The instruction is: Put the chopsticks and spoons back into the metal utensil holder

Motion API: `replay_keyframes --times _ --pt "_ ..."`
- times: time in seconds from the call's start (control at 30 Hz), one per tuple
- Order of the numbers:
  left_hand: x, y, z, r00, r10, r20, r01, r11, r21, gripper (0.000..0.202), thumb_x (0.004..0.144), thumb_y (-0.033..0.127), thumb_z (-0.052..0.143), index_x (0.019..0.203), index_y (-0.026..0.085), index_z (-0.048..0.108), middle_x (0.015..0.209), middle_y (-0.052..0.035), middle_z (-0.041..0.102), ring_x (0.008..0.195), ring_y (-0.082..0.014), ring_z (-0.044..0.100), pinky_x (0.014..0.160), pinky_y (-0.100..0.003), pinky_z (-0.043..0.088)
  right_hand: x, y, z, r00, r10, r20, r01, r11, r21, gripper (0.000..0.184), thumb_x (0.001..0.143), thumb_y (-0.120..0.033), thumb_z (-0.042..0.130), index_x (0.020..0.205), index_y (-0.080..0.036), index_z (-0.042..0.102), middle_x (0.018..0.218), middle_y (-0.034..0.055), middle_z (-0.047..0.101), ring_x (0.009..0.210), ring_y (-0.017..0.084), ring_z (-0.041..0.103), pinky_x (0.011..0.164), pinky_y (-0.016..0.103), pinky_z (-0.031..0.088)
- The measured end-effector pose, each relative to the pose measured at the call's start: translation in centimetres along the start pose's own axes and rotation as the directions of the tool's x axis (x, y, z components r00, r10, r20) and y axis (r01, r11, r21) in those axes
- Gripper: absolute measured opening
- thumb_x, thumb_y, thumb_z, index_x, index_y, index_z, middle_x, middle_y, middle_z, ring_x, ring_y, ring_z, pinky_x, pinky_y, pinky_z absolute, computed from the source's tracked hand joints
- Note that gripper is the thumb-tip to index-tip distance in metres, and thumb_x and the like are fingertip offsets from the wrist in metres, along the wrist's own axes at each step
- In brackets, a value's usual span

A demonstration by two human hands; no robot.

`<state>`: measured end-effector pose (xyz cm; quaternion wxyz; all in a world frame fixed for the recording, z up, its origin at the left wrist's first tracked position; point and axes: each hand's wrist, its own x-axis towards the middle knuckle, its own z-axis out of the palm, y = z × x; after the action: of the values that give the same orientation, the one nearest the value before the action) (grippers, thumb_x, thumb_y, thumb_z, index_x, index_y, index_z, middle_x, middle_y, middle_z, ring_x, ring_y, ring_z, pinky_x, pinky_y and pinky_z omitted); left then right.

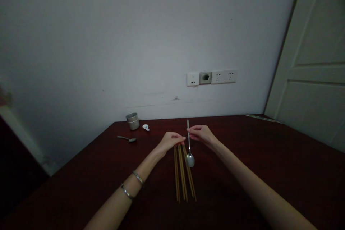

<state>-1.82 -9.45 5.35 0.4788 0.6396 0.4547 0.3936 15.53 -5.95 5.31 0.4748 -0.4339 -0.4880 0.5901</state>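
Chopsticks of slim tan wood [182,174]: left hand [171,140] at their far ends, grip unclear; right hand [203,134] pinching a long-handled silver metal spoon [190,160] near them.

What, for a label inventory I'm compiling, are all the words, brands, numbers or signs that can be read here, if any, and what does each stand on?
None can be read.
Small white spoon-shaped item: faint bluish mark, too small to read.
Wall sockets: small dark marks, no legible lettering.
Pale strip at the back right of the table: markings too blurred to read.
Metal spoon in the right hand and chopsticks: no lettering visible.
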Motion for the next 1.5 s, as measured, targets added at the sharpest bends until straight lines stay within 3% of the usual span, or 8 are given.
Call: replay_keyframes --times 0.23,0.4,0.6,0.97,1.23,1.5 --pt "1.0 -2.4 -4.2 0.971 -0.057 -0.230 0.055 0.998 -0.013 0.034 0.065 0.044 0.061 0.067 0.010 0.062 0.062 -0.0046 0.062 0.052 -0.0076 0.051 0.051 -0.019 0.036 0.8 2.2 -1.1 0.987 0.158 -0.013 -0.159 0.982 -0.098 0.016 0.060 -0.019 0.073 0.060 -0.009 0.061 0.047 0.0011 0.060 0.039 0.006 0.054 0.040 0.013 0.048" --pt "1.3 -4.2 -5.4 0.945 -0.141 -0.295 0.127 0.990 -0.064 0.033 0.062 0.043 0.063 0.065 0.010 0.061 0.058 -0.0031 0.059 0.048 -0.0063 0.048 0.048 -0.018 0.035 1.4 3.9 -1.1 0.978 0.209 0.002 -0.205 0.964 -0.169 0.018 0.059 -0.015 0.073 0.050 -0.009 0.059 0.041 0.0003 0.056 0.038 0.007 0.053 0.041 0.014 0.049" --pt "1.6 -4.5 -5.5 0.936 -0.216 -0.278 0.153 0.960 -0.233 0.033 0.058 0.042 0.067 0.066 0.010 0.060 0.057 -0.0014 0.058 0.048 -0.0063 0.050 0.049 -0.019 0.037 1.9 5.0 -0.9 0.972 0.235 -0.004 -0.226 0.931 -0.288 0.020 0.055 -0.017 0.075 0.047 -0.010 0.059 0.040 0.0001 0.057 0.038 0.008 0.054 0.040 0.014 0.048" --pt "1.8 -5.3 -5.3 0.929 -0.218 -0.298 0.177 0.971 -0.157 0.033 0.057 0.042 0.066 0.066 0.011 0.061 0.056 -0.0016 0.058 0.047 -0.0062 0.049 0.048 -0.019 0.037 2.4 3.6 0.3 0.935 0.351 -0.057 -0.328 0.789 -0.520 0.021 0.046 -0.017 0.077 0.043 -0.013 0.057 0.040 0.0011 0.059 0.046 0.015 0.060 0.043 0.018 0.048" --pt "1.9 -5.8 -5.4 0.935 -0.218 -0.281 0.185 0.973 -0.140 0.035 0.056 0.044 0.066 0.066 0.011 0.060 0.057 -0.0016 0.058 0.047 -0.0063 0.048 0.049 -0.019 0.037 3.9 3.3 1.3 0.896 0.426 -0.128 -0.417 0.703 -0.577 0.023 0.042 -0.008 0.077 0.043 -0.013 0.055 0.040 0.0044 0.059 0.045 0.019 0.061 0.039 0.020 0.046" --pt "1.9 -6.1 -5.5 0.935 -0.209 -0.286 0.173 0.974 -0.146 0.031 0.059 0.041 0.066 0.065 0.011 0.061 0.056 -0.0015 0.058 0.046 -0.0058 0.048 0.048 -0.019 0.037 3.0 3.1 1.0 0.933 0.356 -0.055 -0.311 0.717 -0.625 0.023 0.044 -0.011 0.077 0.040 -0.013 0.054 0.038 0.0061 0.058 0.041 0.020 0.059 0.039 0.023 0.048"
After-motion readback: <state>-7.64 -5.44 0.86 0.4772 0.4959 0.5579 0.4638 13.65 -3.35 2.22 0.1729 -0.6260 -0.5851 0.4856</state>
